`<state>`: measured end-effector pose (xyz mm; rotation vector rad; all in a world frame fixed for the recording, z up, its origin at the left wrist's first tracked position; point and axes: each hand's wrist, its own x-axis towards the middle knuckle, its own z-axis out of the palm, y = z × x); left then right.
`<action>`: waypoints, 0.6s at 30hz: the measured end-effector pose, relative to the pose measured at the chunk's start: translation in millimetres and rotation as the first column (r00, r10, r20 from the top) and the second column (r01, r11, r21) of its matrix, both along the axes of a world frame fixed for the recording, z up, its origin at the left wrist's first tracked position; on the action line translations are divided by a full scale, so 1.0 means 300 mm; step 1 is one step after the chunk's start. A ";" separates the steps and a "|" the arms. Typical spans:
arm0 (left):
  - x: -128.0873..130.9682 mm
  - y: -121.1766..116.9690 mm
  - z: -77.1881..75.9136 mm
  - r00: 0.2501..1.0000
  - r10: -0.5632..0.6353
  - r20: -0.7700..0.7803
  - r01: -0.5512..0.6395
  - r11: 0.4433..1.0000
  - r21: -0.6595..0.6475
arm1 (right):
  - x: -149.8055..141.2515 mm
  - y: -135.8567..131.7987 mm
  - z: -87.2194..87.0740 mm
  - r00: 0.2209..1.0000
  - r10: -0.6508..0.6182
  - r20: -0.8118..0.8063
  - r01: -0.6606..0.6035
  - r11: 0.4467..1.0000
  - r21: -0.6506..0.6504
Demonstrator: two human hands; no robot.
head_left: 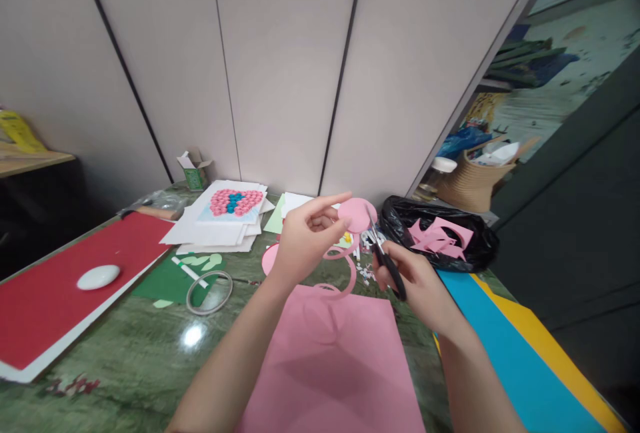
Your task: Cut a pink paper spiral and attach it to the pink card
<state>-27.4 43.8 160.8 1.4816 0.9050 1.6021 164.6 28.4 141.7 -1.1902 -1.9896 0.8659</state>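
My left hand [315, 230] pinches the left edge of a round pink paper piece [356, 215], raised above the table. In my right hand [413, 280] is a pair of scissors [384, 256] with black handles. Their blades reach up to the right side of the pink circle. From that circle a thin curling pink strip [353, 280] hangs down in loops. Beneath both hands lies a large pink sheet [330, 366]. Another pink round piece [270, 260] is partly hidden behind my left wrist.
A black plastic bag [487, 236] with pink scraps [443, 236] stands at right, by blue paper [500, 346] and yellow paper [540, 340]. Left are a tape roll [210, 312], green paper [150, 280], a white computer mouse [99, 278] on red paper [45, 280], and a heart picture [235, 203].
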 end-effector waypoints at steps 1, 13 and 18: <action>0.000 0.000 0.000 1.000 0.004 -0.002 -0.004 1.000 0.000 | 0.000 -0.001 0.001 1.000 0.002 0.004 -0.002 1.000 0.001; -0.016 0.005 0.000 1.000 0.014 0.016 -0.014 1.000 0.004 | 0.006 0.000 0.002 0.999 0.013 0.032 -0.012 0.999 -0.038; -0.019 0.005 0.000 1.000 0.027 0.010 -0.027 0.999 0.019 | 0.006 -0.001 0.005 0.999 0.016 0.034 -0.015 0.999 -0.031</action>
